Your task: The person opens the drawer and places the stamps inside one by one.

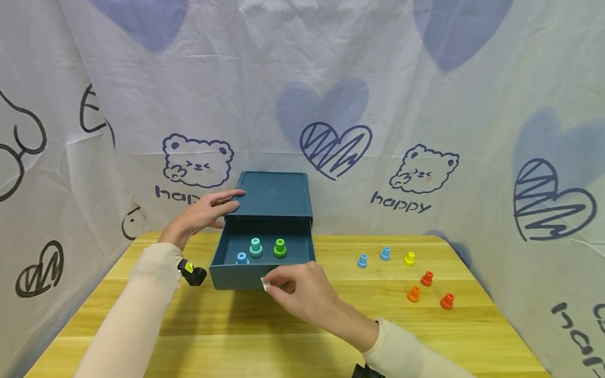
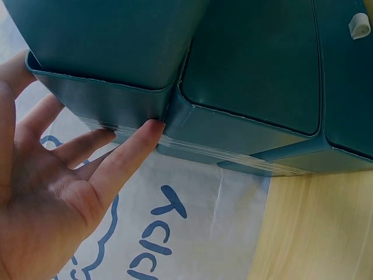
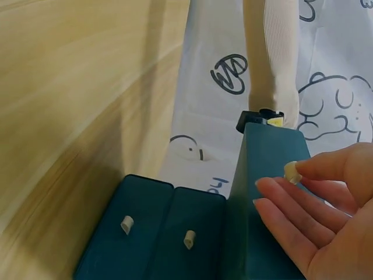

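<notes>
Nearest the camera, at the drawer's front wall, the right hand pinches the small white knob between thumb and fingertips, the other fingers loosely curled; the right wrist view shows the same knob at the fingertips. The drawer stands pulled well out of the box and holds three pegs: a blue one nearest the front, with a teal one and a green one just behind it. I judge the work partly done, since six pegs lie on the table well to the right of the drawer: three orange, two blue and a yellow. Farther back, the left hand rests open against the box's left side, fingers straight, holding nothing; from the left wrist view its fingertips touch the box's lower edge. Behind the box hangs a printed cloth.
</notes>
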A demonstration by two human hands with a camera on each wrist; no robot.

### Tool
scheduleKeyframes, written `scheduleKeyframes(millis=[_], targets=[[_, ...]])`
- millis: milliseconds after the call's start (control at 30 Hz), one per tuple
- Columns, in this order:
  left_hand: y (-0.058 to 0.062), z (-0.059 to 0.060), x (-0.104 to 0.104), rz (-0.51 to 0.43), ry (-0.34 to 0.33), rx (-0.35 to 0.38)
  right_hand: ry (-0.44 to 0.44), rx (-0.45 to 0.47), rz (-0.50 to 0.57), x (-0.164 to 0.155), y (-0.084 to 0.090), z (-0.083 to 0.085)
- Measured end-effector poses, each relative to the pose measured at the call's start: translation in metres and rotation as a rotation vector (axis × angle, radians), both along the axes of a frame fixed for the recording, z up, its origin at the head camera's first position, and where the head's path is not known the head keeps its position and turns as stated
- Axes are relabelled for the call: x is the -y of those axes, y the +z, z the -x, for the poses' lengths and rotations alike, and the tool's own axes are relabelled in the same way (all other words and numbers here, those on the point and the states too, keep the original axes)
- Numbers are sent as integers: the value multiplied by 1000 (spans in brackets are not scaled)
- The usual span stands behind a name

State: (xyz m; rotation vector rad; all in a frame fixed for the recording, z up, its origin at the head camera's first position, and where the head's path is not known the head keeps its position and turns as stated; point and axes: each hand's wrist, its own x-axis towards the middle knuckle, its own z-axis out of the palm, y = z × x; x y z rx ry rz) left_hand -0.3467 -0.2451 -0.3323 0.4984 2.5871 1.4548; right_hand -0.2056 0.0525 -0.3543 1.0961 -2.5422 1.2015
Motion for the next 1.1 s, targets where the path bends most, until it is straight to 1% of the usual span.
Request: scheduleKeyframes(millis=[133, 367, 533, 700, 867, 1100], targets=[[0, 2, 0, -4, 1, 4, -14, 23, 38, -1, -2, 2], [0, 2, 1, -28, -10, 22, -29, 25, 74, -2, -3, 7], [0, 2, 1, -27, -23, 16, -58, 59, 83, -3, -2, 13], [0, 2, 1, -24, -17, 16, -74, 95, 89, -3, 0, 17], [-1, 4, 0, -11, -15, 8, -72, 84, 80, -3, 2, 19], [-1, 4, 0, -20, -8, 14, -76, 84, 84, -2, 3, 21]])
